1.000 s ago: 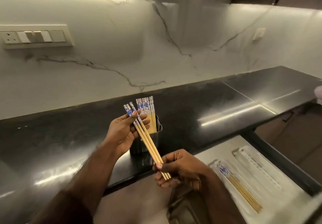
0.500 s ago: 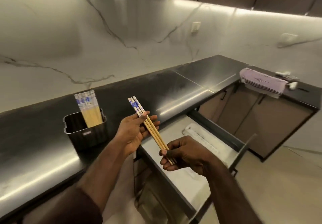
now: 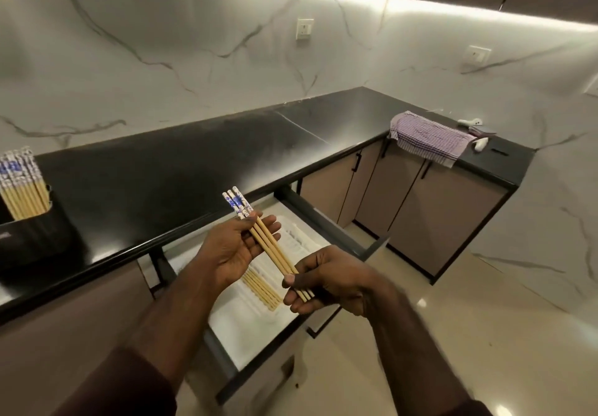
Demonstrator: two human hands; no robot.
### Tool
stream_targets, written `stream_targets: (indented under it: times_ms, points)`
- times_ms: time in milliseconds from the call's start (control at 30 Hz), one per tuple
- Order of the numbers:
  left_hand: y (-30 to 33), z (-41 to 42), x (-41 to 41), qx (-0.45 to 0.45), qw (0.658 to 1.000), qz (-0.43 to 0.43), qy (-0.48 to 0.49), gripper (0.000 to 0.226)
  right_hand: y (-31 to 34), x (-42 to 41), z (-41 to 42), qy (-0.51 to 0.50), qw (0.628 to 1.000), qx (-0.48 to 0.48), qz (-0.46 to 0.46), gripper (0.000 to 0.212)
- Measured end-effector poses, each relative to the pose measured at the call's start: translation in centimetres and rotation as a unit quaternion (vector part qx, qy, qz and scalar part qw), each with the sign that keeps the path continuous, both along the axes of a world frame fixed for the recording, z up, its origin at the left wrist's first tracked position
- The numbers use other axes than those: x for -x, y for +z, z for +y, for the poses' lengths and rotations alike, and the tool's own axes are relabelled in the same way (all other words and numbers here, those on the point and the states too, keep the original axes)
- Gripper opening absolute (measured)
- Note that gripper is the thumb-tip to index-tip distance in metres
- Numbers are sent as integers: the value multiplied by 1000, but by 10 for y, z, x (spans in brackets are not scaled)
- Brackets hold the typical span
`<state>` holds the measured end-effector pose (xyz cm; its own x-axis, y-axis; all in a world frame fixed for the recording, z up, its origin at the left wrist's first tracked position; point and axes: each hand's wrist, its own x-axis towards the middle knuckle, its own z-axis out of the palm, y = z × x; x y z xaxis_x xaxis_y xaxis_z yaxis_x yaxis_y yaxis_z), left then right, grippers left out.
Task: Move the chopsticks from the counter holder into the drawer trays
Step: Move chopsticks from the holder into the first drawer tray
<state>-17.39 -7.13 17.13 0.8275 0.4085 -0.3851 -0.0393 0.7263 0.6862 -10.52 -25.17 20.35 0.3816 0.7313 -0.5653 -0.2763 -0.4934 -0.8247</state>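
Here both hands [image 3: 233, 250] [image 3: 326, 281] grip chopsticks [image 3: 268, 247] over drawer tray [image 3: 301, 240]; no legible writing.

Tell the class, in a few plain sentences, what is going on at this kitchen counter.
A person holds a few chopsticks over an open drawer: the left hand supports the patterned ends, the right hand pinches the tips. More chopsticks already lie in the drawer's white tray. Others stand in the black holder on the counter.
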Motion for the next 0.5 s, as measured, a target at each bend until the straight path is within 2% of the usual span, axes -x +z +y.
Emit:
stream_targets:
  times_ms: [133,500]
  points:
    - [-7,-19,-22,11,1000,3,2,30,-4,-26,-18,17,1000,-1,11,9]
    - [-46,-19,-58,53,998,35,-25,29,-29,-60,-19,-6,999,30,20,19]
